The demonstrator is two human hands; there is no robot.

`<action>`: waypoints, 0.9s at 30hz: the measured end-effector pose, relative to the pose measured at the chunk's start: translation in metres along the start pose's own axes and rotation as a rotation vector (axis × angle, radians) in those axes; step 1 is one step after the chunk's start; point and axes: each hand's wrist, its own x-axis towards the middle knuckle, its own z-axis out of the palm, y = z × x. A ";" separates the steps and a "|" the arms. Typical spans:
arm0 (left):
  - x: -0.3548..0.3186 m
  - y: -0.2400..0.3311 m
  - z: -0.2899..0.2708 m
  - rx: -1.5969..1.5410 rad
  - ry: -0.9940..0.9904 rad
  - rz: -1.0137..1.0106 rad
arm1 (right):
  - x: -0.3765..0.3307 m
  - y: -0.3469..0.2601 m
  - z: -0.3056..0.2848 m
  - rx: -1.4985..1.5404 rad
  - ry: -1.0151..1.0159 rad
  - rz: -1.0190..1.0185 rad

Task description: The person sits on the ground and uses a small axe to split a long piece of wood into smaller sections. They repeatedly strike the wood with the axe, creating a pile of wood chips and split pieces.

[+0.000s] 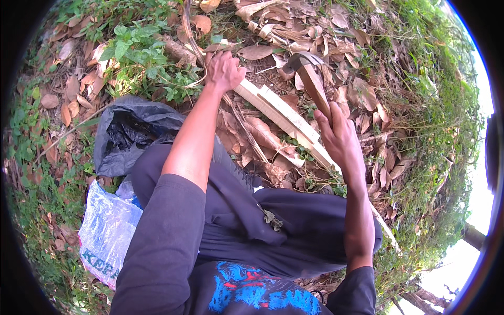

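Observation:
My right hand (342,137) is closed round the wooden handle of a claw hammer (314,86). The hammer's metal head is raised at the far end, above the dry leaves. Slanting across the ground from upper left to lower right is a pale wooden plank (257,98). A shorter strip of wood (289,112) lies along its top. My left hand (223,72) has its fingers curled over the plank's far left end. Whatever is under those fingers is hidden. The hammer head is to the right of my left hand, apart from it and from the wood.
Dry brown leaves (257,52) and green weeds (131,44) cover the ground. A thin bent branch (191,31) passes by my left hand. Left of my folded legs (310,210) lie a black plastic bag (139,113) and a clear printed plastic bag (107,220). A grassy bank (420,89) runs along the right.

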 end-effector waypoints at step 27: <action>-0.001 -0.002 -0.001 -0.003 -0.060 -0.040 | 0.010 -0.002 0.012 0.083 -0.133 0.135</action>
